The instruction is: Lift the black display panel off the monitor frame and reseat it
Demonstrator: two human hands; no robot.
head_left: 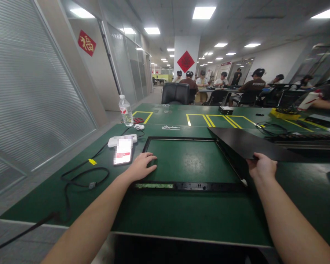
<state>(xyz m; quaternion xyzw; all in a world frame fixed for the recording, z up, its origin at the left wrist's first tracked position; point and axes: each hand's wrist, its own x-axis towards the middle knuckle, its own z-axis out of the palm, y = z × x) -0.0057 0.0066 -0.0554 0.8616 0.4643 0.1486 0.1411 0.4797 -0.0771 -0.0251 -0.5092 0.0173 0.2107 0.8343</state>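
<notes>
A thin black rectangular frame (181,186) lies flat on the green table mat (181,216) in front of me. My left hand (141,167) rests on the frame's left edge, palm down, fingers curled over it. My right hand (261,165) grips the near edge of a flat black panel (253,145), which is lifted and tilted above the frame's right side.
A phone (123,154) on a white charger, a black cable (79,179), a water bottle (125,110), red scissors (138,120) and a plastic cup (166,107) are at left and back. Black parts (305,141) lie at right. Several people sit at far tables.
</notes>
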